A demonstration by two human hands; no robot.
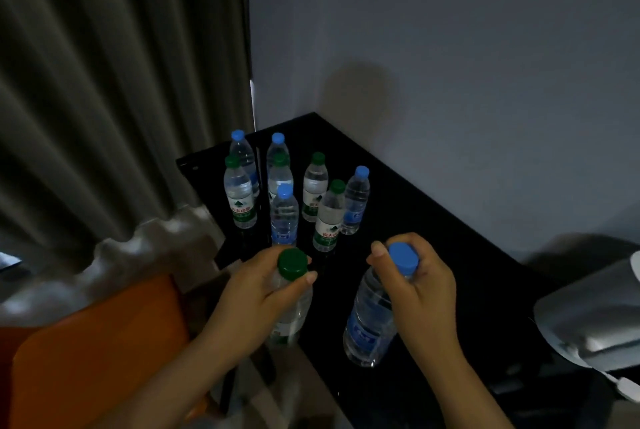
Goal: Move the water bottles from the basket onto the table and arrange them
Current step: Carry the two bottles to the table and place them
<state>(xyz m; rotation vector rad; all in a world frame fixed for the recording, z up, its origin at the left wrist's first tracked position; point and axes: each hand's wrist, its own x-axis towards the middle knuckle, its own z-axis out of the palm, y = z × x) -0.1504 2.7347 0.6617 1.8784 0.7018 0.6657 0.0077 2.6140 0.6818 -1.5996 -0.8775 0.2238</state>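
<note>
My left hand (252, 293) grips the neck of a green-capped water bottle (294, 311), held upright at the near left edge of the black table (433, 238). My right hand (420, 285) grips the neck of a blue-capped water bottle (370, 321) over the table, its base tilted toward me. Several bottles with green and blue caps (284, 214) stand upright in a cluster at the table's far left corner. The basket is not in view.
A grey curtain (114, 99) hangs at the left beside the table. An orange seat (93, 352) sits below my left arm. A white-grey appliance (595, 318) occupies the table's right end. A plain wall (450, 48) backs the table.
</note>
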